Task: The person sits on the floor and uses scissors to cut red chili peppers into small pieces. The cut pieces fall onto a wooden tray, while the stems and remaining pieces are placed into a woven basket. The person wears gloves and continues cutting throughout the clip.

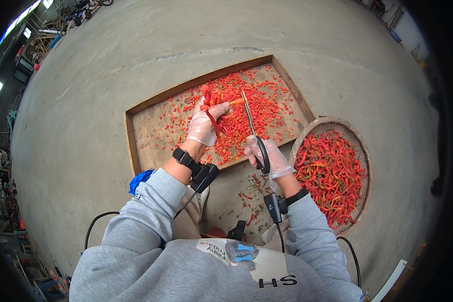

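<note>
In a clear plastic glove, my left hand (205, 122) grips a bunch of red chili peppers (213, 96) above the tray. One orange-red pepper (236, 101) sticks out to the right, its tip at the scissor blades. My right hand (270, 154), gloved too, holds the black-handled scissors (250, 117) with the blades pointing away from me. Beneath both hands, cut chili pieces (255, 113) are spread over the shallow wooden tray (147, 139), thickest around its middle. Whether the blades are fully closed is hard to tell.
A round woven basket (368, 166) full of whole red chilies (328, 173) stands at the right, against the tray's near corner. Pepper stems and scraps (255, 204) litter the concrete floor (90, 151) near my feet. A blue plastic bag (140, 180) lies by my left forearm.
</note>
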